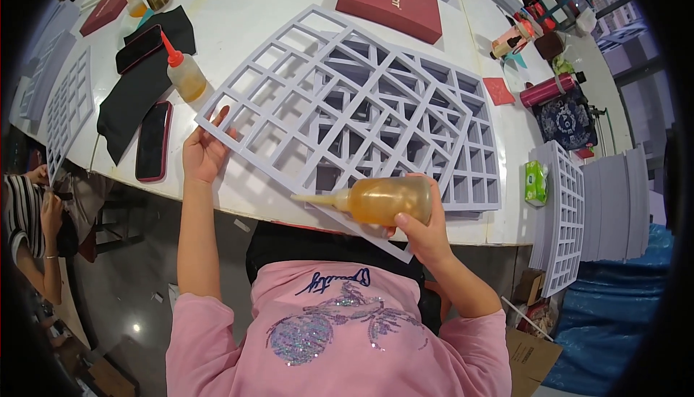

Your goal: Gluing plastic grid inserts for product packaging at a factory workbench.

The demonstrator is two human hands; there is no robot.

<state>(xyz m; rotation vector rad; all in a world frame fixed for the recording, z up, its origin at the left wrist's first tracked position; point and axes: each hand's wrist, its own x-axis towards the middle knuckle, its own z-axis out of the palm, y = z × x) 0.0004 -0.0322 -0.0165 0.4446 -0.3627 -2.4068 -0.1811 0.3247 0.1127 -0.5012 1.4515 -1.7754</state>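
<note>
Right hand (423, 229) gripped a clear squeeze bottle (382, 200) of amber glue, fingers (405, 220) wrapped round its base, nozzle lying sideways and pointing left over the near edge of the top grid frame (318, 119). Left hand (204, 153) held that pale lattice frame by its left corner, thumb on top, the other fingers underneath. The frame lay skewed on a stack of like frames (473, 173) on the white table (238, 7). A second glue bottle (184, 72) with a red cap stood near a black cloth (141, 83).

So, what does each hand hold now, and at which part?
The right hand holds the amber glue bottle around its base end. The left hand grips the top white grid sheet at its near left corner.
</note>
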